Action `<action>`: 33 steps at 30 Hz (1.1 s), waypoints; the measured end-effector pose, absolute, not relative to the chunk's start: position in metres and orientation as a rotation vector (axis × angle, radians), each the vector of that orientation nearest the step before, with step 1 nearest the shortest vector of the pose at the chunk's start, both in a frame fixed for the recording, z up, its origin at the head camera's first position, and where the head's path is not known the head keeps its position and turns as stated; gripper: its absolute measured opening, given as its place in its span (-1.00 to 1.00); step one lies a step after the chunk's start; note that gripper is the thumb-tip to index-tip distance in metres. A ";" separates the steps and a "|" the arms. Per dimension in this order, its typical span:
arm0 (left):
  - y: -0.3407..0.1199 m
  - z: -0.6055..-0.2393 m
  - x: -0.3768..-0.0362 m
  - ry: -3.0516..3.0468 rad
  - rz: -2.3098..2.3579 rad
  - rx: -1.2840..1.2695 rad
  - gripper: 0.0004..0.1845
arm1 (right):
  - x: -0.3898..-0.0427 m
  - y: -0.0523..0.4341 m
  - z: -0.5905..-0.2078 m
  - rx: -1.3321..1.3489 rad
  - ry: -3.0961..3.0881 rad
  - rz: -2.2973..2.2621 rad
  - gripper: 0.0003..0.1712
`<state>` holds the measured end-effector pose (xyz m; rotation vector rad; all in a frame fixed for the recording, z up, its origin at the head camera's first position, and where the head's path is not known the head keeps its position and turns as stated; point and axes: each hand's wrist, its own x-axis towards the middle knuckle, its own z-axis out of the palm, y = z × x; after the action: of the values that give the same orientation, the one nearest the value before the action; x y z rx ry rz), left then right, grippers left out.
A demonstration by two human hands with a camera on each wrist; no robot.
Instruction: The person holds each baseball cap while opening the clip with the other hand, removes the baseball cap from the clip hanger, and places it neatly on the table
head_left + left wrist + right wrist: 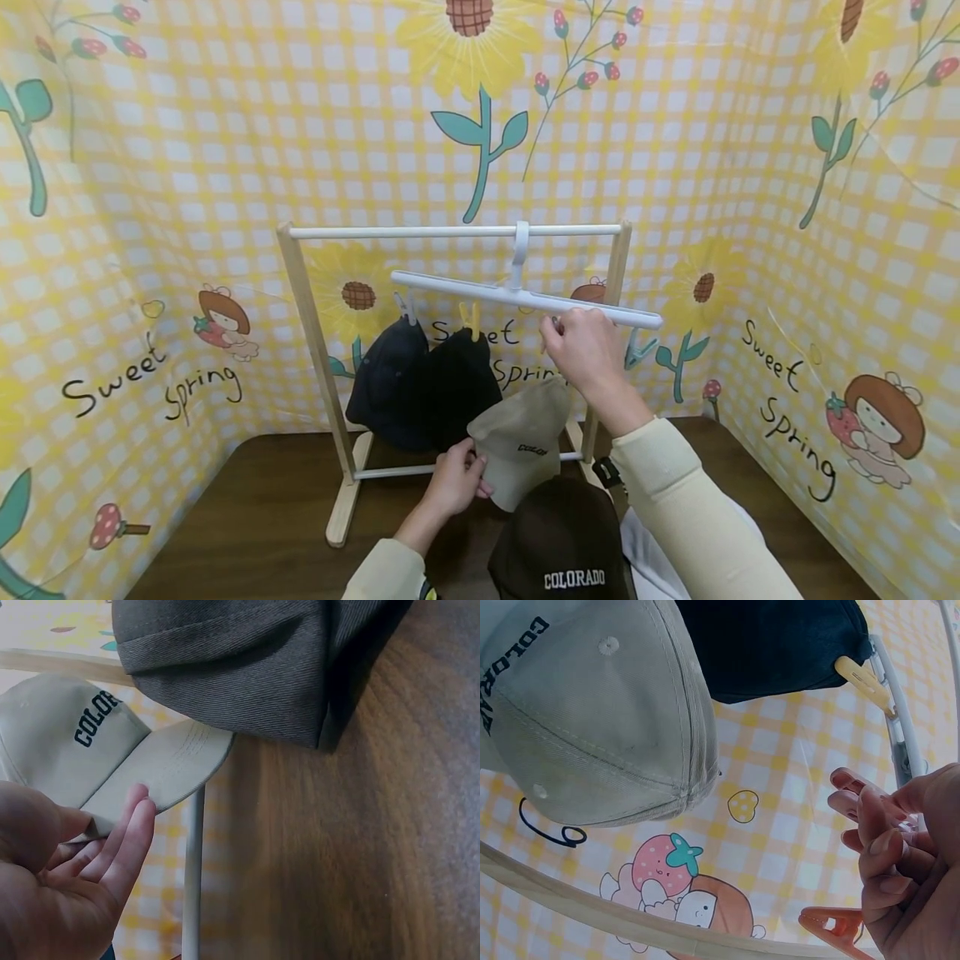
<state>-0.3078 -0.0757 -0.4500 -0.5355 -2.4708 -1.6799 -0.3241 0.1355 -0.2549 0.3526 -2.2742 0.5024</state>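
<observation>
My left hand pinches the brim edge of a beige cap with dark lettering, held below the hanger. In the left wrist view, thumb and fingers grip the cap's brim. My right hand is at the right half of a white hanger, pinching a pinkish clothes clip above the beige cap. The beige cap's crown is apart from that clip. Two dark caps hang from the hanger's left half by a pale clip and a yellow clip.
The hanger hooks over the white bar of a wooden rack. A dark brown COLORADO cap is in front, with white cloth beside it. A teal clip hangs at the right; an orange clip shows below my right hand.
</observation>
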 end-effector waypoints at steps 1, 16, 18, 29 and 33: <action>-0.075 -0.451 -0.309 -2.469 -1.686 -0.528 -0.92 | -0.324 0.135 -0.255 0.354 -2.272 0.501 -0.29; -0.069 -0.458 -0.315 -2.520 -1.583 -0.462 -0.81 | -0.324 0.134 -0.255 0.359 -2.276 0.497 -0.29; -0.068 -0.459 -0.316 -2.527 -1.564 -0.453 -0.79 | -0.324 0.134 -0.256 0.359 -2.276 0.501 -0.29; -0.070 -0.459 -0.315 -2.533 -1.648 -0.480 -0.56 | -0.325 0.135 -0.255 0.362 -2.259 0.510 -0.29; -0.071 -0.461 -0.315 -2.558 -1.644 -0.461 -0.52 | -0.324 0.135 -0.256 0.361 -2.269 0.509 -0.28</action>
<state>-0.3146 -0.0714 -0.4609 -0.4605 -2.5583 -1.6443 -0.3243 0.1352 -0.2565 0.3610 -2.2692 0.5088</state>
